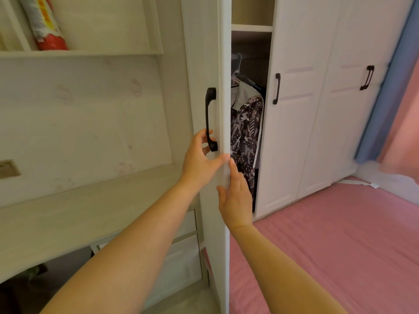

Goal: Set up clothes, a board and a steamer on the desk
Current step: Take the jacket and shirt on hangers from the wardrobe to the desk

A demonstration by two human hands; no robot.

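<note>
A white wardrobe door (pixel 204 64) stands partly open in front of me. My left hand (pixel 200 158) has its fingers hooked around the lower end of the black door handle (pixel 209 118), thumb against the door's edge. My right hand (pixel 237 196) rests flat on the door's edge just below, fingers straight. Through the gap hang a dark patterned shirt (pixel 246 132) and a grey garment (pixel 246 94) on hangers. The pale wooden desk (pixel 68 218) lies at lower left. No board or steamer is in view.
Two more white wardrobe doors (pixel 317 109) with black handles are shut on the right. A bed with a pink sheet (pixel 340 245) fills the lower right. A blue curtain (pixel 390 87) hangs far right. A rolled package (pixel 45 26) stands on the shelf above the desk.
</note>
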